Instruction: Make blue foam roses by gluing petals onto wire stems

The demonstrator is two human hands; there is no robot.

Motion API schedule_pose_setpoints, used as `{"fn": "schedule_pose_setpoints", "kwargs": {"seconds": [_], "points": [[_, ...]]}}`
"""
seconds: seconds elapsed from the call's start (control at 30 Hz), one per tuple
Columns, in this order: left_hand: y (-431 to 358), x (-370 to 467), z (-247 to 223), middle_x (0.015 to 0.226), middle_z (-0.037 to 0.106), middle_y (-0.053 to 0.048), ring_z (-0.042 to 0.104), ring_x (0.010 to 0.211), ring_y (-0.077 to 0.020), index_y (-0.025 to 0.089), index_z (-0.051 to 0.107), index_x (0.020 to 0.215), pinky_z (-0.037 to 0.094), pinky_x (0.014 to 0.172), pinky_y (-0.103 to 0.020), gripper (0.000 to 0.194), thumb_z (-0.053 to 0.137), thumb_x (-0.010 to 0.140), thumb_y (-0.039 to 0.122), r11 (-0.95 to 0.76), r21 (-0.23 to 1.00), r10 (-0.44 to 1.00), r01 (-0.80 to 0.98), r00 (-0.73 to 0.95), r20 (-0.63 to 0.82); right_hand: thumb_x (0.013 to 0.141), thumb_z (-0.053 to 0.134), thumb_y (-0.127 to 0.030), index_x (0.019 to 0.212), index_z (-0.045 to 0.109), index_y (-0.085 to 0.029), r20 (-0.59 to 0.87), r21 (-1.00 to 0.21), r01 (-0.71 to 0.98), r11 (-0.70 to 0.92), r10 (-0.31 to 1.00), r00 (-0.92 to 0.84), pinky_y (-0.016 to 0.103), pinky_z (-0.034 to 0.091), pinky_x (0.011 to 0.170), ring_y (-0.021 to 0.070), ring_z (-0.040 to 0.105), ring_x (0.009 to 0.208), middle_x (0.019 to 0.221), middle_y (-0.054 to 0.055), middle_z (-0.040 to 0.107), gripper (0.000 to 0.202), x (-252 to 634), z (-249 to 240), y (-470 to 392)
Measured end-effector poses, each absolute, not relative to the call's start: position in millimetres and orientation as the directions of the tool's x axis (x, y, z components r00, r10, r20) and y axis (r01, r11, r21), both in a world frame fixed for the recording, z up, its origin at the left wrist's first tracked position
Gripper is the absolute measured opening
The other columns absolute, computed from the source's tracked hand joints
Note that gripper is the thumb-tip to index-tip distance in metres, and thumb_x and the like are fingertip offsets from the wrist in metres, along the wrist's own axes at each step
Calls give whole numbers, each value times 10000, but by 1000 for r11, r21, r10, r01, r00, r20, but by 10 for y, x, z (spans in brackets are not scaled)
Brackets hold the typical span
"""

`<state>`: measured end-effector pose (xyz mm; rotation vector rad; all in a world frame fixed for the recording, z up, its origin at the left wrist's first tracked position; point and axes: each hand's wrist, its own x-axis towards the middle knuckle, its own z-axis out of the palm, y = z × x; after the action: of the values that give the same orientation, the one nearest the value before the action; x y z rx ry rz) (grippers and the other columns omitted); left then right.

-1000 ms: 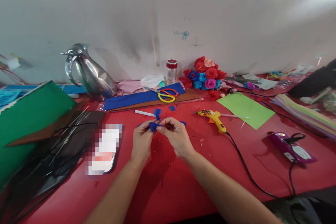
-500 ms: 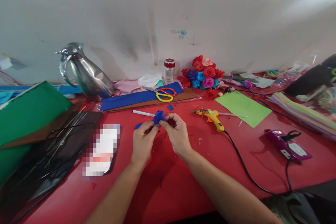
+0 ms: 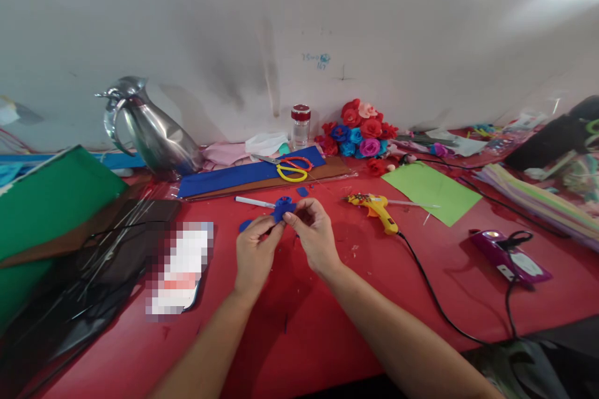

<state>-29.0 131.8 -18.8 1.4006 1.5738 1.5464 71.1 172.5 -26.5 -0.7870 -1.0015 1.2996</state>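
Between the fingertips of the left hand (image 3: 256, 249) and the right hand (image 3: 314, 234), both pinched closed, is held a small dark-blue crinkled flower (image 3: 283, 206), above the red counter (image 3: 327, 336). Near it lies a white pen (image 3: 253, 201); to the right, a yellow glue gun (image 3: 380, 211).

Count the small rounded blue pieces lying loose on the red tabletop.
2 in view: one near blue piece beside the left hand, one far blue piece just below the scissors. More may be hidden behind the left or right hand.
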Motion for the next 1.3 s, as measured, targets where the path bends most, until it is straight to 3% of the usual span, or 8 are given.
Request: {"fn": "schedule_pose_setpoints", "kwargs": {"seconds": [0.2, 0.43, 0.7, 0.97, 1.07, 1.3], "points": [[1308, -290, -207, 699, 667, -15, 568, 668, -158, 196, 701, 667, 459, 668, -270, 212, 627, 757, 373, -187, 908, 871, 375, -365, 330, 610, 764, -272, 680, 521, -216, 140, -908, -397, 134, 990, 14, 233, 386, 558, 100, 438, 582, 631, -65, 497, 258, 717, -262, 1716], [1331, -321, -244, 725, 708, -36, 607, 682, -179, 196, 746, 770, 474, 660, -284, 219, 652, 734, 391, -114, 945, 854, 307, -455, 251, 709, 725, -311, 769, 682, -200, 165, -935, -320, 151, 986, -17, 294, 465, 698, 151, 578, 709, 754, 11, 662, 134, 722, -325, 1678], [1294, -285, -177, 787, 752, -34, 646, 728, -199, 236, 754, 743, 507, 756, -317, 122, 664, 736, 318, -160, 913, 834, 376, -443, 328, 725, 721, -277, 816, 762, -250, 224, -939, -269, 214, 974, -8, 326, 485, 740, 177, 594, 762, 780, 15, 667, 103, 718, -335, 1639], [1301, -326, -224, 838, 761, -37, 676, 784, -210, 223, 766, 823, 517, 776, -332, 182, 678, 728, 351, -136, 944, 816, 301, -506, 279, 668, 763, -283, 880, 737, -243, 109, -869, -493, 34, 986, -123, 314, 499, 776, 159, 622, 784, 837, 7, 702, 218, 693, -262, 1598], [1308, -333, -241, 839, 760, -43, 679, 797, -212, 219, 767, 820, 521, 773, -332, 188, 676, 733, 359, -155, 950, 814, 271, -510, 278, 632, 792, -269, 894, 692, -224, 137, -896, -441, 61, 980, -143, 297, 498, 746, 151, 613, 758, 829, 8, 692, 285, 690, -245, 1564], [1303, -317, -218, 825, 765, -39, 682, 785, -216, 229, 769, 798, 527, 795, -351, 152, 687, 716, 326, -146, 945, 809, 291, -515, 283, 709, 699, -272, 872, 690, -211, 160, -934, -337, 121, 983, -91, 303, 495, 739, 162, 618, 766, 835, 26, 688, 175, 690, -295, 1573]]}}
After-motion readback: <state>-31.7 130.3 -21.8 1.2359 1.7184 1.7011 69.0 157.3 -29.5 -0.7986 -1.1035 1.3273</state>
